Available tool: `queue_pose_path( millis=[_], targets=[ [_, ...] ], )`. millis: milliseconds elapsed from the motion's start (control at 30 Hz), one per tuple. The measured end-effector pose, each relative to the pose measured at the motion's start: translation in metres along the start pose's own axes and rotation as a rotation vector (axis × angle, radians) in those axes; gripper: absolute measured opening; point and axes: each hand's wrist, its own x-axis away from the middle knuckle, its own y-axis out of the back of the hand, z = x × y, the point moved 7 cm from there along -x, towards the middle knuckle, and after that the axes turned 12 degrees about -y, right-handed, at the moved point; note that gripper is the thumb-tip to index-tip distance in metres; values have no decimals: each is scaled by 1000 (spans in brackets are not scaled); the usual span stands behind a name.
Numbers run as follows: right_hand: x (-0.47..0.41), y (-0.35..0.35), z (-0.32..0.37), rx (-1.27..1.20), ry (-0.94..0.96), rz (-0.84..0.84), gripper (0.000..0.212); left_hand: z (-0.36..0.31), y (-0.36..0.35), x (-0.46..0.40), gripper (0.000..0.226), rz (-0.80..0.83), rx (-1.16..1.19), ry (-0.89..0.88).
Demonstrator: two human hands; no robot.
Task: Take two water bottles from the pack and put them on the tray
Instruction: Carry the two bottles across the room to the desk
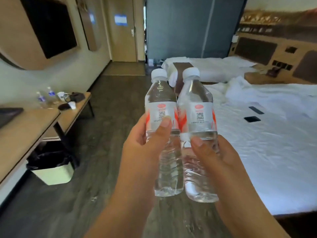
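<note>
A white-sheeted bed (267, 134) is seen filling the right side of the room, with rumpled linen at its head and two dark flat items lying apart on the sheet. A dark wood floor (106, 117) is seen running down the middle toward a closed door (122, 30). Along the left wall a light wooden tabletop (25, 127) is seen, with a lower one (75, 110) behind it on which two small bottles, a white cup and a dark kettle are gathered. Beneath the nearer tabletop a pale bin (52, 170) lined with a black bag is set on the floor.

In the centre of the view, two clear water bottles are held upright and side by side above the floor, their labelled middles touching. The left bottle (162, 117) is gripped by the left hand (142, 152), whose thumb is pressed across the lower edge of the label while the fingers are wrapped round the far side. The right bottle (197, 117) is clasped by the right hand (216, 162), the thumb being laid just below the label and the fingers closed behind the bottle. Both bottles are capped in white and carry white-and-red labels with a printed square code. No tray can be made out with certainty.
</note>
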Motion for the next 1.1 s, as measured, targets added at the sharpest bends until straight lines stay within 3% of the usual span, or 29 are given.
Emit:
queue_pose_path(
  millis=[367,800,1100],
  targets=[
    [-176,-90,-6,-5,-55,164,52,32,77,-136,29,-164,-74,-35],
    [-394,-251,31,2,-68,546,45,27,195,-326,37,-454,-198,-182],
    [-566,-376,40,94,-24,528,37,59,309,-503,36,-487,-121,-222]
  ],
)
